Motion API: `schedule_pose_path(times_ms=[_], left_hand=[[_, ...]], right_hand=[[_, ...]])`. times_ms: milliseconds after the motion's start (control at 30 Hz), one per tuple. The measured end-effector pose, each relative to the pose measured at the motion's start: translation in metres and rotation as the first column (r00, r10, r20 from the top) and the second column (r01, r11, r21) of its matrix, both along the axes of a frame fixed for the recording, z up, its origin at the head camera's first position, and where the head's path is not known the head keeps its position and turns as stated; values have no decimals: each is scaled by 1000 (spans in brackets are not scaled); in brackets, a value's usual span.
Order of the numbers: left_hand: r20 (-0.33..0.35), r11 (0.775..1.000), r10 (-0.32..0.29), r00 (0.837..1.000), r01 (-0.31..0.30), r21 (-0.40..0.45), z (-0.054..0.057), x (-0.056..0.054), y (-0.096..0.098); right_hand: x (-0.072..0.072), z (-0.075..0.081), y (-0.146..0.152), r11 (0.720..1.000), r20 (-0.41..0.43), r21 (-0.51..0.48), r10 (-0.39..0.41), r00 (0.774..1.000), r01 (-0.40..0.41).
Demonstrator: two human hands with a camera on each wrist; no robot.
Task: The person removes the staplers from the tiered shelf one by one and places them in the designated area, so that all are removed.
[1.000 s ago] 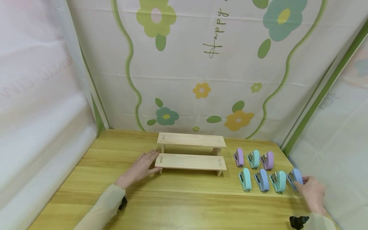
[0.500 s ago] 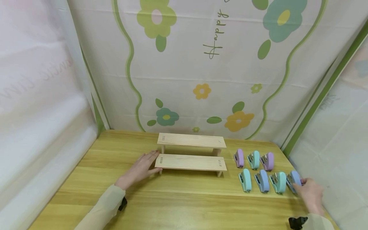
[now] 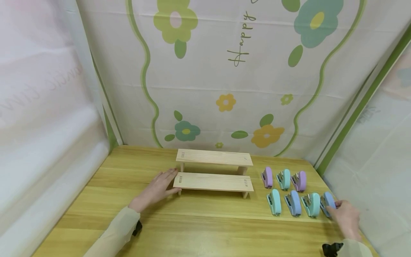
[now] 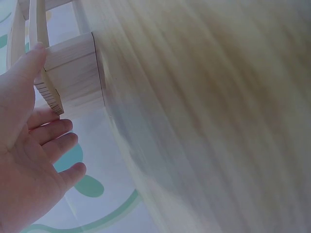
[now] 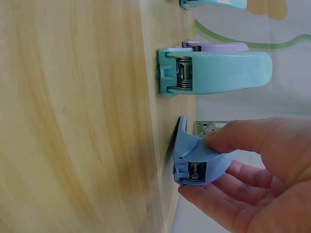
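Observation:
At the right end of the front row, my right hand pinches a blue stapler between thumb and fingers. In the right wrist view this blue stapler stands at an angle to the teal stapler beside it, its base close to the tabletop. My left hand holds the left end of a two-step wooden shelf, thumb at the front edge of the lower board and index finger at its back corner. The left wrist view shows the other fingers of that hand spread loosely.
Left of the held stapler, the front row has a teal stapler, a blue stapler and another teal stapler. Behind them stand a purple stapler, a teal one and a second purple one. Flower-printed cloth walls the wooden table.
My right hand has shifted slightly left with the blue stapler, bringing it closer to the neighbouring teal stapler. My left hand stays put on the shelf.

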State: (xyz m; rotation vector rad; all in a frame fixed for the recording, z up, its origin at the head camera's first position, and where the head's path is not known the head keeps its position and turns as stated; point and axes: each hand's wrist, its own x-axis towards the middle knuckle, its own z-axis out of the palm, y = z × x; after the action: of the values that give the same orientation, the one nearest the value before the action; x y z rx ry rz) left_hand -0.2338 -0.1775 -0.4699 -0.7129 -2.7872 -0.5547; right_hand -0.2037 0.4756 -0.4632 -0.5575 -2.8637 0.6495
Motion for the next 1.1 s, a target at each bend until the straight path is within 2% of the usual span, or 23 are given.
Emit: schedule_pose_path(times_ms=[367, 800, 967, 1100], left_hand=[[18, 1000, -3, 1000, 3, -2, 2, 1, -1], [23, 1000, -8, 1000, 8, -6, 1, 1, 0], [23, 1000, -7, 1000, 7, -4, 1, 2, 0], [30, 1000, -2, 1000, 2, -1, 2, 1, -1]], right_hand=[[0, -2, 0, 1000, 9, 3, 3, 1000, -3], [2, 1, 0, 1000, 71, 0, 17, 997, -17], [6, 9, -1, 999, 111, 2, 41, 993, -41], [9, 22, -4, 997, 110, 24, 69, 992, -72]])
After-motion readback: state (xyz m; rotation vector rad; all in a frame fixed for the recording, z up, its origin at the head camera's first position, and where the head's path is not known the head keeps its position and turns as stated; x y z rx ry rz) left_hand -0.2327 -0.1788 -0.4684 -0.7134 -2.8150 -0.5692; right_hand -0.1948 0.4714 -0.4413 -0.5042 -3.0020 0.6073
